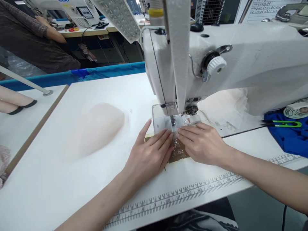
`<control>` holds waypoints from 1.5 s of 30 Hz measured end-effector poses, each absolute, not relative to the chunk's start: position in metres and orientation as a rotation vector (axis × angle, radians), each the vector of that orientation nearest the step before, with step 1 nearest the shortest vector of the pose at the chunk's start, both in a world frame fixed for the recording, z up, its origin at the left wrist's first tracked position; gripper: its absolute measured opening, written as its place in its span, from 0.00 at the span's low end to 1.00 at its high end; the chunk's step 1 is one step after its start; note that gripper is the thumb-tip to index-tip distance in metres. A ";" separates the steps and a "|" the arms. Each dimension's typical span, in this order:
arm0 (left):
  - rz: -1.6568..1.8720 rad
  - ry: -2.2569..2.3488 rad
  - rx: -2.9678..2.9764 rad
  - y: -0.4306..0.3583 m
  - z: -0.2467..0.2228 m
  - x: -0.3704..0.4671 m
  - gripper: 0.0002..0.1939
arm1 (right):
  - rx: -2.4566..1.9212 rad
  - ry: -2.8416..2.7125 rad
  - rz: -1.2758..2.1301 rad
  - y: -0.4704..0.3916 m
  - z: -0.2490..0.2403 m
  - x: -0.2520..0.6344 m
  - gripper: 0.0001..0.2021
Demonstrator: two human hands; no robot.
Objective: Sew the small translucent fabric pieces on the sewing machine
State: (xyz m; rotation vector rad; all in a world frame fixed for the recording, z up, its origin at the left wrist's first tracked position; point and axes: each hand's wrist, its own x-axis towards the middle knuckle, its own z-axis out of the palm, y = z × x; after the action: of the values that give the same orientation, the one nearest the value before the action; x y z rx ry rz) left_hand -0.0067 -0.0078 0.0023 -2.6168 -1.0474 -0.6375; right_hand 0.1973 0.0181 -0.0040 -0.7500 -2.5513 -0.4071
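A white sewing machine [166, 70] stands over the table, its needle and presser foot [172, 120] just beyond my fingertips. My left hand [150, 152] lies flat left of the needle, thumb spread away. My right hand [202, 142] rests flat on the other side, fingers stretched toward the presser foot. Between them shows a sheer, glittery material [176, 144] over a brown patch of the table; its edges are hard to make out. Both hands seem to press on it. Whether any of it is pinched under the fingers is hidden.
Sheer pale fabric [103, 128] lies at left, with more whitish fabric [223, 104] under the machine arm. Green thread snips [284, 124] rest by blue cloth [286, 138] at right. A printed ruler [168, 202] follows the front edge. Another person [31, 41] stands behind.
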 end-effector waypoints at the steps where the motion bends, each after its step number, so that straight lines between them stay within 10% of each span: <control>1: -0.629 -1.049 -2.612 -0.007 0.002 -0.007 0.14 | -0.753 -2.550 -0.420 0.019 -0.004 0.197 0.14; 45: -0.489 -1.438 -2.554 0.022 -0.005 -0.014 0.22 | -0.933 -2.499 -0.473 0.033 0.002 0.200 0.15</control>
State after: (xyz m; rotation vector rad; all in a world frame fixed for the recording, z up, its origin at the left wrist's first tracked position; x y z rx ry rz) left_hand -0.0139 0.0218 -0.0052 -2.5536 -1.4385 -0.4888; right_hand 0.2002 0.0328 0.0017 -0.9326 -2.4992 -0.4729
